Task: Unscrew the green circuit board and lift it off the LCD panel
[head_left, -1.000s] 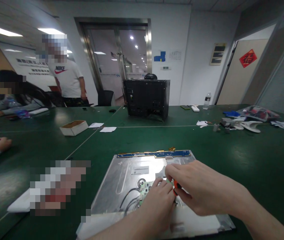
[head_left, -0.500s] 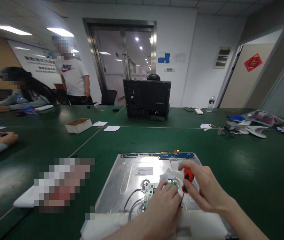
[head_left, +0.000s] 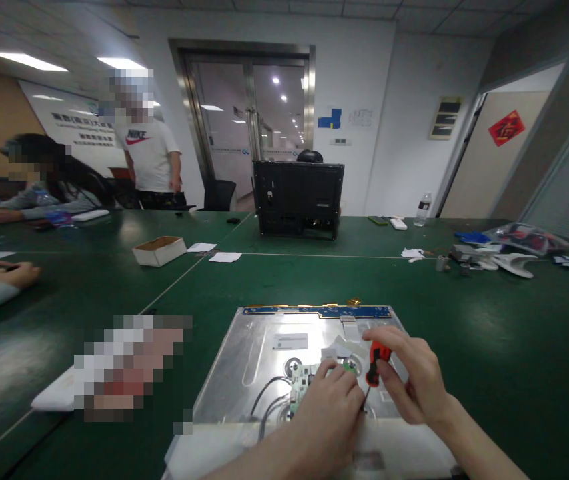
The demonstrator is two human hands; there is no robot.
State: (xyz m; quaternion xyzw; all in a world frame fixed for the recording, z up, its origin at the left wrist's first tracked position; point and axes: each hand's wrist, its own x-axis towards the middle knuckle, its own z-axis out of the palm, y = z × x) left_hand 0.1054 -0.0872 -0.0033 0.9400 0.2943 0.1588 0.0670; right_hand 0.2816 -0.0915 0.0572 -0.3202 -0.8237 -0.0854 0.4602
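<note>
In my right hand is a screwdriver with a red and black handle, gripped between fingers and thumb. Its thin shaft points down beside my left hand; the tip is hidden. My left hand lies over a small green circuit board, its fingers bent and close together; what they hold, if anything, is hidden. Beneath both hands is a flat silver metal panel with a blue circuit strip along its far edge. Dark cables run out left of the board.
The panel lies on a green table. A white open box and paper sheets are farther left. A black monitor-like unit stands at the back, with a bottle right of it. Other people are at the left.
My right hand has shifted slightly right, its thumb and fingers re-placed on the screwdriver's handle. My left hand stays over the circuit board. The whole view has shifted a little.
</note>
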